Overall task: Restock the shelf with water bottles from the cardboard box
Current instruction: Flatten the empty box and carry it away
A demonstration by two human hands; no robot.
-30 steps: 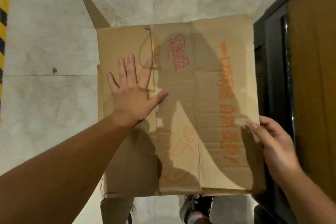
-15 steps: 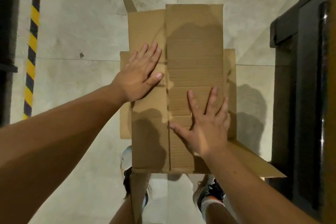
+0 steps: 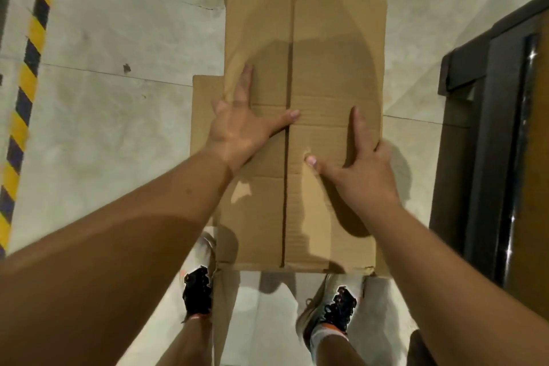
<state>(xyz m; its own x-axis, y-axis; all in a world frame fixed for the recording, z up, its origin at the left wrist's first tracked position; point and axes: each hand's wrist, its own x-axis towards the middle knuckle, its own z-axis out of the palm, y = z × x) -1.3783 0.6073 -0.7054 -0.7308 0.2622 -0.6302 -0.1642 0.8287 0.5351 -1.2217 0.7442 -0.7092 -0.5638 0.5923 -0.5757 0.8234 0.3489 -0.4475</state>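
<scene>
A brown cardboard box stands on the floor in front of my feet, its two top flaps folded flat and meeting along a centre seam. My left hand presses flat on the left flap, index finger straight, thumb reaching to the seam. My right hand lies spread on the right flap, thumb near the seam, its outer fingers at the box's right edge. No water bottles are visible; the box's inside is hidden.
A side flap sticks out left of the box. A dark cabinet or door frame stands close on the right. Yellow-and-black floor tape runs along the left. My two shoes are just behind the box on pale tiles.
The wide printed flap held by my right hand one second ago has been folded down. Both flaps now lie shut, and both hands have slid outward to press on them.
</scene>
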